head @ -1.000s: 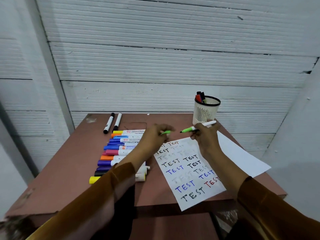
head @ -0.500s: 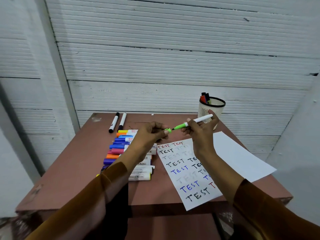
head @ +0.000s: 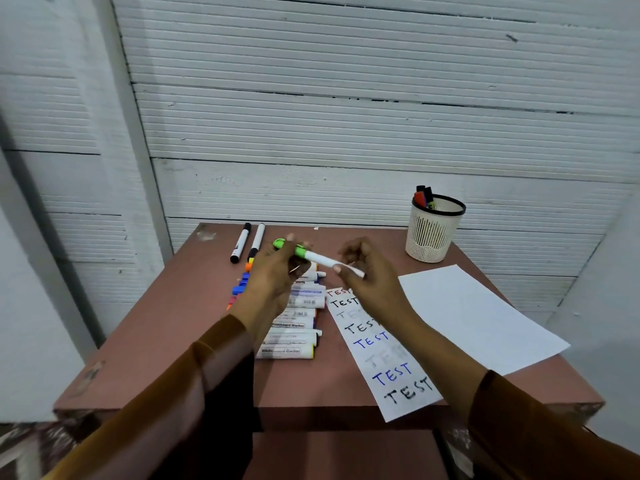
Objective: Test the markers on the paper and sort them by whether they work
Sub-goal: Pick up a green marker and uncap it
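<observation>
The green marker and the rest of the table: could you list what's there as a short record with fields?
held item: green marker, capped, above the table
left hand: grips its green end
right hand: pinches its white end
test sheet: rows of TEST
blank sheet: right of it
marker row: left of test sheet
cup: far right, holds markers

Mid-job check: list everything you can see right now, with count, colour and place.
Green-capped white marker: one, held above the table between both hands.
Row of coloured whiteboard markers: count unclear, partly hidden by the left arm; table centre-left.
Slim black-capped white markers: two, side by side at the far left of the table.
White mesh pen cup: one, black rim, far right corner, a few markers inside.
Test paper sheet: one, white, TEST written in black, blue, red and faint grey.
Blank white sheet: one, right of it.
Reddish-brown table: one.
Left hand: grips the cap end.
Right hand: holds the barrel end.
</observation>
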`<act>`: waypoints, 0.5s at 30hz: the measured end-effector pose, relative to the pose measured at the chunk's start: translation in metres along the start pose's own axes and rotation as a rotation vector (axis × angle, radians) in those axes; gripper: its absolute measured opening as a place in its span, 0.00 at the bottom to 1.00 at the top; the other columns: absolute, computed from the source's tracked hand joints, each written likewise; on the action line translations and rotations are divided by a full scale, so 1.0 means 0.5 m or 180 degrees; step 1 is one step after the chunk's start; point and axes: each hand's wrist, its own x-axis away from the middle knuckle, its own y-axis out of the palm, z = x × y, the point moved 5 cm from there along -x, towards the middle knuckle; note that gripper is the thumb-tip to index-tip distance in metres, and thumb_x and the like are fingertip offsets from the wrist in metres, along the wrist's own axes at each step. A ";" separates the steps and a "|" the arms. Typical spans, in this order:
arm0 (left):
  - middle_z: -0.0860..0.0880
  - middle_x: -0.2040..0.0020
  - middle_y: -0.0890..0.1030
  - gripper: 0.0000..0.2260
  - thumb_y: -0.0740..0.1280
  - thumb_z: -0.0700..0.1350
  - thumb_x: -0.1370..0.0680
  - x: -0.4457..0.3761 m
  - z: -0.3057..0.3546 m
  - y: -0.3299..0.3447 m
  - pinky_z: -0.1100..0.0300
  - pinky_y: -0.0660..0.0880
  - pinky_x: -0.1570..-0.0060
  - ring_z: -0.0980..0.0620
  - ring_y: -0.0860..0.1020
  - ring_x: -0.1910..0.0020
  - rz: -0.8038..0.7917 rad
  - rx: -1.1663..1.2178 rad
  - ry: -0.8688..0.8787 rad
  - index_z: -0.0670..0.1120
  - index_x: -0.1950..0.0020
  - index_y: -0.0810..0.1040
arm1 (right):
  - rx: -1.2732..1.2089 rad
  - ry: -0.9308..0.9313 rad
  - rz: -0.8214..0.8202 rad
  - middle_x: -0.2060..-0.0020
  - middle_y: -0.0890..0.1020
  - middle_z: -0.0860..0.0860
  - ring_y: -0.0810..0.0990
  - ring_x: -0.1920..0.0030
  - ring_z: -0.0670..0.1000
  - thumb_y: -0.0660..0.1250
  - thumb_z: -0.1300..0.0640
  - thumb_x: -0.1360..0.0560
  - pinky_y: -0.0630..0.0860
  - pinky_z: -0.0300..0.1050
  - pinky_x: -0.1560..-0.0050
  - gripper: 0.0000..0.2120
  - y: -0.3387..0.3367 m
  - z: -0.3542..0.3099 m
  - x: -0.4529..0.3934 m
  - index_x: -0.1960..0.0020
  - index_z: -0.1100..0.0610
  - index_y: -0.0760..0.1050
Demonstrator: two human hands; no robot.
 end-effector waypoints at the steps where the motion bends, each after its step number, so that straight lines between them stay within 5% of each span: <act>1: 0.50 0.73 0.80 0.12 0.56 0.43 0.18 0.006 0.005 0.004 0.56 0.76 0.57 0.53 0.79 0.69 0.0129 0.0127 -0.0025 0.44 0.61 0.71 | 0.0486 -0.0232 -0.0101 0.56 0.78 0.49 0.76 0.61 0.43 0.63 0.64 0.25 0.71 0.35 0.60 0.06 0.014 -0.012 0.007 0.51 0.55 0.71; 4: 0.50 0.79 0.76 0.19 0.50 0.51 0.17 0.005 0.018 0.008 0.53 0.76 0.60 0.50 0.78 0.73 0.0526 0.0294 0.0009 0.46 0.64 0.69 | 0.1795 -0.0953 -0.0150 0.51 0.77 0.54 0.77 0.63 0.55 0.60 0.60 0.25 0.68 0.45 0.69 0.08 0.057 -0.045 0.023 0.47 0.59 0.71; 7: 0.50 0.79 0.76 0.24 0.48 0.55 0.18 -0.003 0.027 0.007 0.56 0.75 0.64 0.52 0.77 0.77 0.0469 0.0330 0.0033 0.45 0.66 0.71 | 0.2120 -0.1195 0.0130 0.60 0.76 0.54 0.67 0.75 0.51 0.65 0.59 0.29 0.49 0.36 0.79 0.10 0.074 -0.077 0.017 0.52 0.55 0.64; 9: 0.51 0.79 0.76 0.33 0.46 0.54 0.17 -0.002 0.039 0.015 0.57 0.75 0.64 0.53 0.77 0.78 0.0290 0.0321 0.0144 0.47 0.76 0.75 | 0.2039 -0.1232 0.0300 0.62 0.76 0.55 0.67 0.76 0.52 0.65 0.60 0.29 0.47 0.35 0.79 0.11 0.079 -0.089 0.012 0.53 0.55 0.63; 12: 0.50 0.80 0.75 0.28 0.46 0.54 0.17 -0.007 0.055 0.020 0.56 0.75 0.64 0.52 0.78 0.78 0.0271 0.0600 0.0153 0.45 0.71 0.72 | 0.1472 -0.0647 0.0136 0.60 0.76 0.52 0.73 0.67 0.53 0.63 0.60 0.23 0.60 0.43 0.70 0.02 0.082 -0.098 -0.003 0.53 0.57 0.69; 15: 0.49 0.79 0.75 0.20 0.48 0.53 0.17 -0.014 0.061 0.008 0.55 0.76 0.61 0.50 0.79 0.76 0.0372 0.0695 0.0161 0.45 0.64 0.65 | 0.0670 0.0198 -0.0121 0.66 0.73 0.44 0.70 0.68 0.44 0.65 0.58 0.24 0.64 0.36 0.68 0.06 0.085 -0.083 -0.021 0.58 0.55 0.69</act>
